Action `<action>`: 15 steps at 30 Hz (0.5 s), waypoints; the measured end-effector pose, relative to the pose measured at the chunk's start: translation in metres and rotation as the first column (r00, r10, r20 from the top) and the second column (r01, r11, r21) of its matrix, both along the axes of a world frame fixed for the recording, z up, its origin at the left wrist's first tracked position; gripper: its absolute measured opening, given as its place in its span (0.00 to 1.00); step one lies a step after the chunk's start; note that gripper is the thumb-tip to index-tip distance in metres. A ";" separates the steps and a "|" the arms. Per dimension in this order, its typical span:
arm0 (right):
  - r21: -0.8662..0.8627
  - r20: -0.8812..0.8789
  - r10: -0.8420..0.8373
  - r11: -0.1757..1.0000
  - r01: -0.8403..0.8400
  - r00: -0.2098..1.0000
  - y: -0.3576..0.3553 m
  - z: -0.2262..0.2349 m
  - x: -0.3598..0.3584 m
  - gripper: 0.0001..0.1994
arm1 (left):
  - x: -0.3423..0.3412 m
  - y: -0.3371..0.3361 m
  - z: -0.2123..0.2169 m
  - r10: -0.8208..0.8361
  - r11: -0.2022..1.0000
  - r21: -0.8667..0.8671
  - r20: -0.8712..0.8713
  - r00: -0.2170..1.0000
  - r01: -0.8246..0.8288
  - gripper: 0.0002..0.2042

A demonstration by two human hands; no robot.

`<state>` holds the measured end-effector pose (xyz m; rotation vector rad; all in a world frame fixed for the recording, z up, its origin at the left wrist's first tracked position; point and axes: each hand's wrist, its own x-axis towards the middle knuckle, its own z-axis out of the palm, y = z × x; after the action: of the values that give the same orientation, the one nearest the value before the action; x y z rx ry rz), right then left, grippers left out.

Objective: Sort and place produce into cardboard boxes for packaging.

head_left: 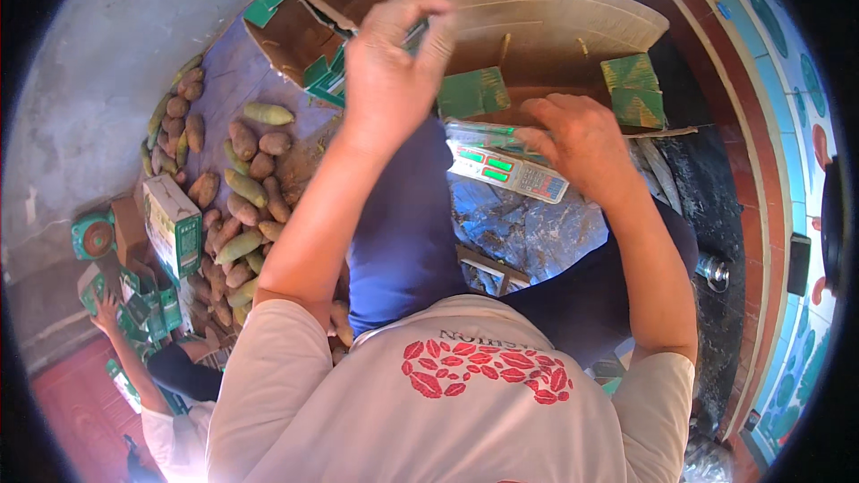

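Note:
My left hand (391, 67) is raised in front of an open cardboard box (555, 31) with green corners, its fingertips pinched on a thin dark item at the box's near flap; what it is I cannot tell. My right hand (582, 139) rests lower, fingers curled over the top edge of a white electronic weighing scale (508, 172) with green displays. The box stands on that scale, just behind my right hand.
A pile of brown and green tubers (242, 188) lies on a sheet at left. More open cardboard boxes (309, 27) stand behind. A small green-and-white carton (174, 224) and green tape dispenser (92, 234) sit at left. Another person's hand (107, 313) reaches at lower left.

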<state>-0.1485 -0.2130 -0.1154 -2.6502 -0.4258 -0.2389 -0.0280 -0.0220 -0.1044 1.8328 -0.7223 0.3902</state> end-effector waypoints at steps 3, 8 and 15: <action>-0.048 0.030 -0.082 0.995 0.084 0.996 -0.006 0.007 0.000 0.12 | 0.012 0.039 -0.002 0.153 0.988 0.011 -0.125 0.980 -0.153 0.06; 0.031 0.092 -0.127 0.992 0.125 0.988 -0.012 0.012 0.000 0.09 | 0.021 0.142 -0.102 0.408 0.840 0.404 -0.029 0.913 -0.362 0.08; 0.029 0.063 -0.221 0.975 0.219 0.973 -0.015 0.009 0.002 0.10 | -0.045 0.259 -0.271 0.660 0.523 0.847 -0.332 0.673 -0.095 0.16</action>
<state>-0.1466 -0.2284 -0.1061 -2.6733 -0.1478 -0.3986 -0.0728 0.2375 -0.3755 2.7838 0.1180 -0.3586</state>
